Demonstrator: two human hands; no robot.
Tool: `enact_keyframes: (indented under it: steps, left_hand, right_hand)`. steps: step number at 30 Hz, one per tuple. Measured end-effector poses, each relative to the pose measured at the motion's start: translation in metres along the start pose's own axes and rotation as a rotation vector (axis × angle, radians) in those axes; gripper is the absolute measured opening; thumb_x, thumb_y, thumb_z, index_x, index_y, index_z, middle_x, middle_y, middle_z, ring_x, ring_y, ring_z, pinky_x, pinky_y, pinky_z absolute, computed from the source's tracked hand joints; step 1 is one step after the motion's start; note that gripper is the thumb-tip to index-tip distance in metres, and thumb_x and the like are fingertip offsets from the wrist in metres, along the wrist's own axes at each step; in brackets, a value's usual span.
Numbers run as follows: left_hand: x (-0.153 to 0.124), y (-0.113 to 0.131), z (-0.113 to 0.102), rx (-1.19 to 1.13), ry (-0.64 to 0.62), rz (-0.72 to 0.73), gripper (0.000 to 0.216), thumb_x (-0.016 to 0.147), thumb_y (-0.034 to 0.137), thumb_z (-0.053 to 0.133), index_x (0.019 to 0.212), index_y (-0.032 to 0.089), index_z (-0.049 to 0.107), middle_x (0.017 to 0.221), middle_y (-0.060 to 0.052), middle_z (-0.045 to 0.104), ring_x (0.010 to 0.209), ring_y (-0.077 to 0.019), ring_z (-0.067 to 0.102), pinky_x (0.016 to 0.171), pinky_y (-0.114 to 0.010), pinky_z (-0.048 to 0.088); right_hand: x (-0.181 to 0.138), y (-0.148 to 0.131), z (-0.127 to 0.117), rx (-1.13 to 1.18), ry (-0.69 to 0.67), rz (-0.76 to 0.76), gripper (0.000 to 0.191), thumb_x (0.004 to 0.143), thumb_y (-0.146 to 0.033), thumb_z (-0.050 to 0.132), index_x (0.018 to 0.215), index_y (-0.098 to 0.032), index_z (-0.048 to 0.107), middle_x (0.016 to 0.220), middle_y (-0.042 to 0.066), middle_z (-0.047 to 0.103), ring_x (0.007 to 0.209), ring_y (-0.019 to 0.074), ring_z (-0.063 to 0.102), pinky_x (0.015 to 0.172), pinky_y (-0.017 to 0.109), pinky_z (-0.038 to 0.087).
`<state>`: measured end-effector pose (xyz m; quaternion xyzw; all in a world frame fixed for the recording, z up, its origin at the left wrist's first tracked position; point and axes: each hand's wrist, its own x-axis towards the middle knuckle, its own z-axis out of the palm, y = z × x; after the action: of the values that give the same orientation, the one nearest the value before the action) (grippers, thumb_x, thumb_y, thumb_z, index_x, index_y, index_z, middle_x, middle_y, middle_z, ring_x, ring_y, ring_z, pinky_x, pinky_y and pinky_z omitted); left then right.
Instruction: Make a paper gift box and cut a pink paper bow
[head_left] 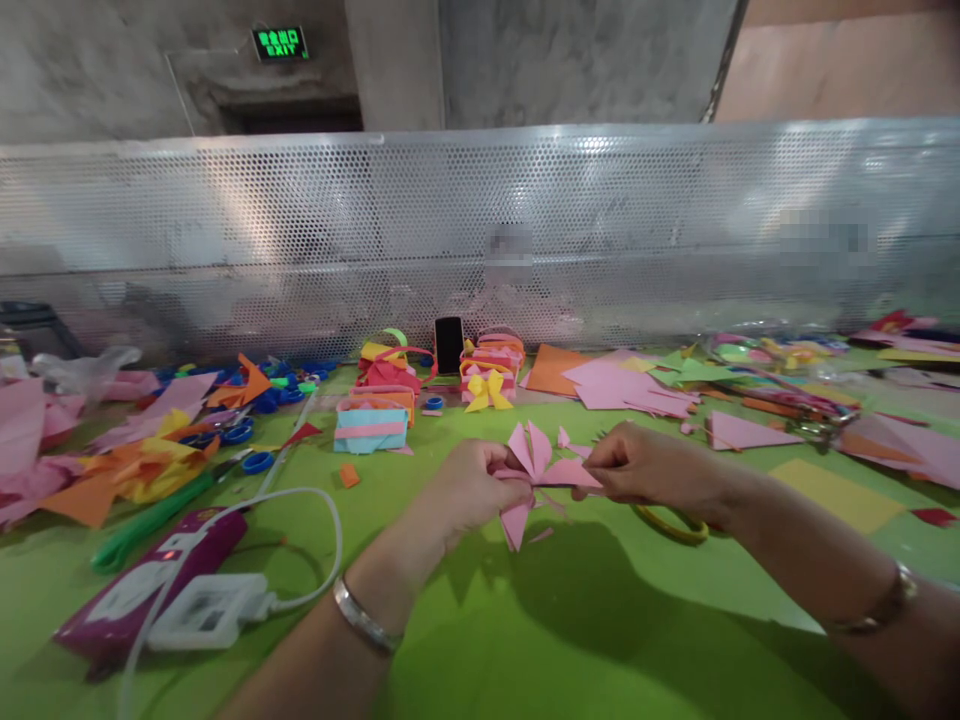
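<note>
In the middle of the head view, a pink paper flower [531,452] with several pointed petals is held just above the green table [450,650]. My left hand [480,490] is closed around its centre, thumb and fingers pinching the paper. From the other side, my right hand [637,465] pinches the tip of the petal that points right; its lower fingers are curled and partly hidden. Below the right wrist lies a yellow loop [679,528], whose kind I cannot make out. Small pink scraps [541,535] are near the flower.
Small paper baskets, one blue [370,430] and one pink with a yellow bow [487,390], stand behind the hands beside a phone [449,345]. Coloured paper [630,385] lies right. At left are green-handled scissors [154,520], a purple power bank [165,570] and a white charger [210,610] with cable.
</note>
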<state>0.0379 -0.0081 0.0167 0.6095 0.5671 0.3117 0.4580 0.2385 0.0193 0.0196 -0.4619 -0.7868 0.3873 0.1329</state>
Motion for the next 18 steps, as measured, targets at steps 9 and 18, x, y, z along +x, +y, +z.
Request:
enact_keyframes:
  steps: [9, 18]
  left_hand:
    - [-0.001, 0.004, 0.002, -0.039, -0.007, -0.037, 0.013, 0.06, 0.013, 0.063, 0.072, 0.015, 0.066, 0.069, -0.003, 0.067, 0.064, -0.0143, 0.058, 0.062, -0.025, 0.04]
    - [0.011, -0.007, -0.007, -0.561, 0.418, -0.077, 0.012, 0.062, 0.018, 0.066, 0.053, 0.015, 0.058, 0.047, 0.004, 0.052, 0.044, -0.0059, 0.036, 0.05, -0.022, 0.029]
  right_hand:
    - [0.0, 0.0, 0.0, 0.024, -0.018, -0.001, 0.041, 0.076, -0.038, 0.052, 0.047, -0.019, 0.03, 0.046, -0.008, 0.022, 0.044, 0.006, 0.015, 0.046, 0.025, 0.009]
    - [0.006, 0.003, 0.004, 0.191, 0.281, -0.116, 0.04, 0.081, -0.049, 0.046, 0.056, -0.018, 0.051, 0.047, -0.006, 0.029, 0.042, 0.0077, 0.027, 0.043, 0.022, 0.022]
